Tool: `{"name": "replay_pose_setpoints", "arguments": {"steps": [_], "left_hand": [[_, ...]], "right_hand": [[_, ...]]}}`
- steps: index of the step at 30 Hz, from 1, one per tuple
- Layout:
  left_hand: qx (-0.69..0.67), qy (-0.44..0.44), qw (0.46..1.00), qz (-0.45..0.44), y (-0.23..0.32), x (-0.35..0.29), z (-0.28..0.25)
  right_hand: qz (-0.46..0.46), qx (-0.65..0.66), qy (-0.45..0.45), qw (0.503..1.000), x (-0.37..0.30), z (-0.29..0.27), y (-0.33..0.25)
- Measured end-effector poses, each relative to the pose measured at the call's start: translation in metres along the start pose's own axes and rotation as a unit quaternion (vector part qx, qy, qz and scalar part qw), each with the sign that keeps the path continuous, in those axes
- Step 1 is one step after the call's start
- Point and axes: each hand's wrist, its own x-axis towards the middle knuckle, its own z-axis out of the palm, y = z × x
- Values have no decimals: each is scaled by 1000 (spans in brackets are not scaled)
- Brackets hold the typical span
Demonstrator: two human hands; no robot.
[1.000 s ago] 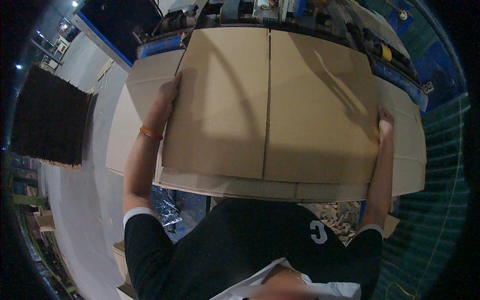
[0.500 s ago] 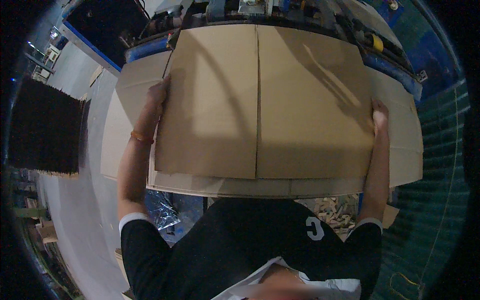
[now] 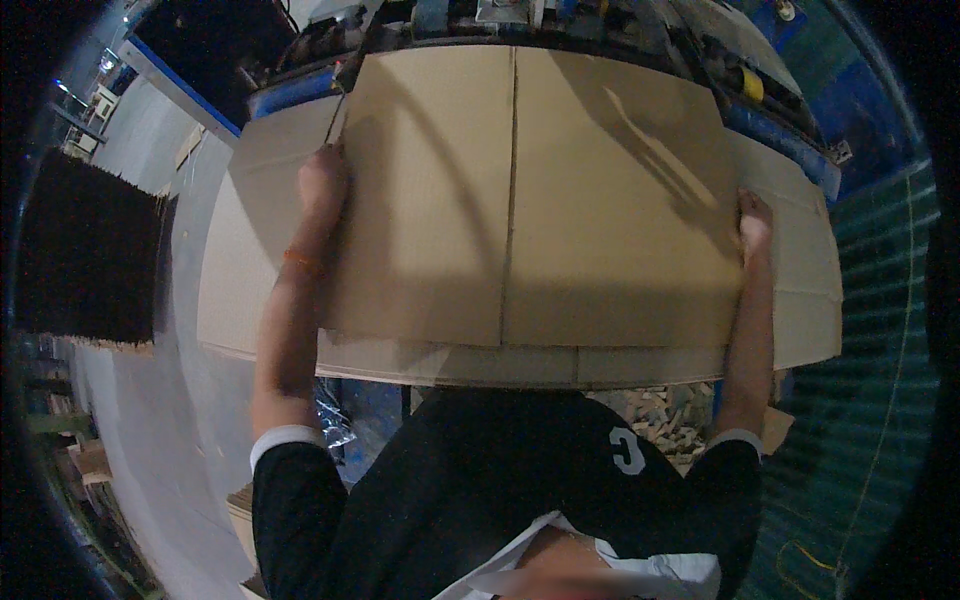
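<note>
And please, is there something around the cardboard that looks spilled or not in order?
Yes: below the near edge of the cardboard sheets, brown scraps lie in a jumbled heap at the right, like spilled waste, and shiny plastic film looks crumpled at the left. The two-panel cardboard piece on top shows no clear damage.

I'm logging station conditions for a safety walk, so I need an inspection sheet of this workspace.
Surface: supporting top hidden by wider cardboard layers.
Job's things: brown cardboard panel lying flat on those layers, dark line down its middle.
Clutter: scattered offcuts and clear plastic film below the near edge.
Hands: left hand at the panel's left edge; right hand, fingers curled, at its right; grip unclear.
Cables: thin yellow cord, lower right.
Surroundings: machinery with blue rail beyond; dark stack left.
</note>
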Motion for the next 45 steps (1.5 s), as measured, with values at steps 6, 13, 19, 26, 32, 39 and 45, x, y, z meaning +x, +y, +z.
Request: {"name": "replay_pose_setpoints", "arguments": {"steps": [6, 13, 19, 26, 32, 39, 45], "left_hand": [[-21, -32, 999, 15, -10, 25, 4], [-297, -210, 868, 337, -7, -114, -56], [2, -116, 890, 440, -13, -160, -77], [5, -13, 844, 536, 0, -128, -63], [18, 49, 869, 492, 28, -35, -13], [-5, 135, 882, 451, 69, -18, -22], [-311, 260, 914, -17, -102, -114, -93]], "right_hand": [[-20, -282, 35, 959, -4, -6, -34], [-214, -360, -160, 894, -139, -66, -87], [-293, -277, -206, 892, -202, -73, -94], [-323, -275, -192, 885, -158, -60, -100], [-218, -277, -211, 912, -92, -6, -130], [-248, -323, -122, 905, -88, 8, -151], [82, -295, 317, 898, -181, -84, -33]]}}
